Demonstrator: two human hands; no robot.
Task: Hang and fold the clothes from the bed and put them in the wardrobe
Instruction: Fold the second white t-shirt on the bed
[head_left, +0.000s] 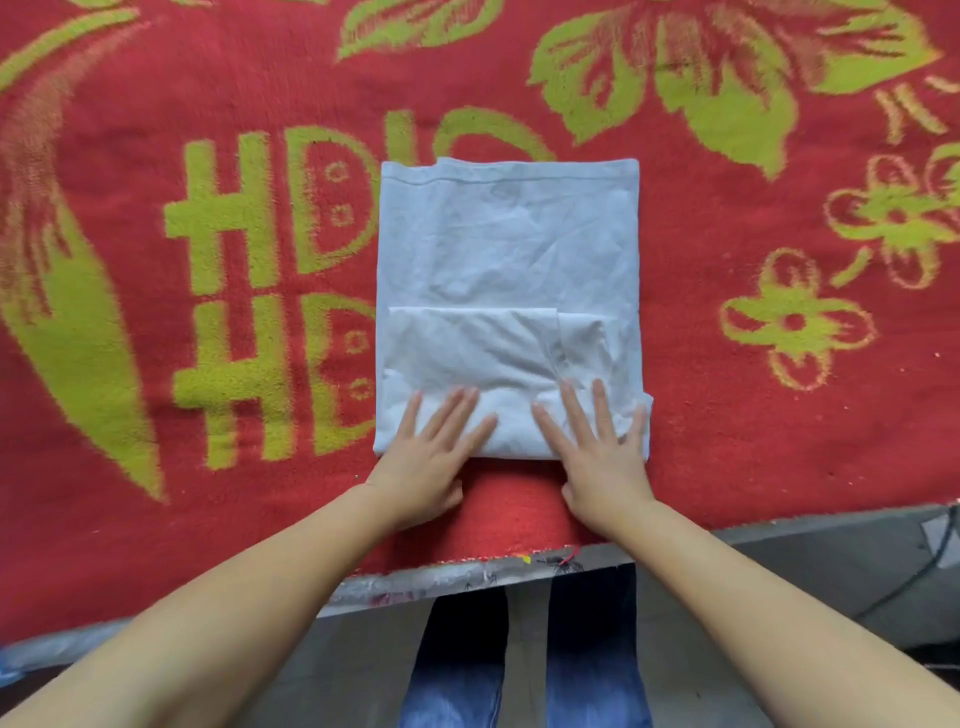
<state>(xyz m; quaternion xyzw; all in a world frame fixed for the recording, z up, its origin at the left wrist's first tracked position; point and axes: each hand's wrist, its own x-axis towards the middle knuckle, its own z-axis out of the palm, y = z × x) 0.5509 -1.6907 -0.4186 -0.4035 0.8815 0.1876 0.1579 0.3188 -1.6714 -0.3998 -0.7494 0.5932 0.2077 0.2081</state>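
Note:
A white garment lies folded into a rectangle on the bed, its hem at the far edge and folded-in parts across its near half. My left hand lies flat on the garment's near left corner, fingers straight and spread. My right hand presses flat on the near right corner in the same way. Both thumbs rest on the blanket just below the cloth's near edge.
The bed is covered by a red blanket with yellow-green flowers and letters. Its near edge runs across the lower view. Below it are a grey floor, my legs in jeans and a dark cable at the right.

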